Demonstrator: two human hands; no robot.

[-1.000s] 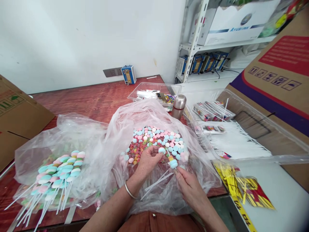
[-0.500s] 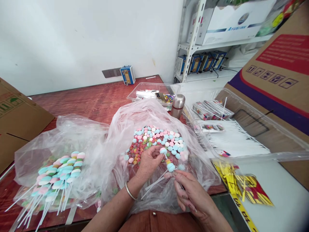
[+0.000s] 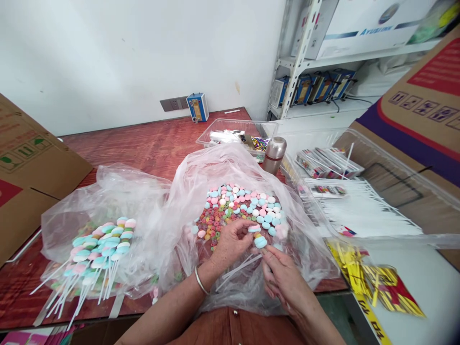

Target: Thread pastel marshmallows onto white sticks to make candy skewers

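Note:
My left hand [image 3: 233, 243], with a bangle at the wrist, pinches a pink-and-blue marshmallow [image 3: 254, 229] at the top of a candy skewer. Below that marshmallow on the skewer are a yellowish gummy ring [image 3: 258, 235] and a blue marshmallow [image 3: 260, 242]. My right hand [image 3: 283, 278] is closed on the skewer's lower end; its fingers hide most of the stick. Both hands are over an opened clear plastic bag [image 3: 187, 182]. Loose pink, blue and white marshmallows [image 3: 266, 218] and coloured gummy rings [image 3: 212, 219] lie there, with several white sticks [image 3: 239, 268] under my hands.
Finished-looking marshmallow skewers [image 3: 104, 244] lie on plastic at the left. A steel flask [image 3: 274, 155] and a clear tray [image 3: 215, 125] stand behind the bag. To the right are a bin of white sticks [image 3: 366, 211] and yellow ties [image 3: 347, 263]. Cardboard boxes [image 3: 39, 158] flank both sides.
The pink-and-blue marshmallow has come down the stick, close against the gummy ring, with my left hand still pinching it. The whole view has shifted, so things appear farther right.

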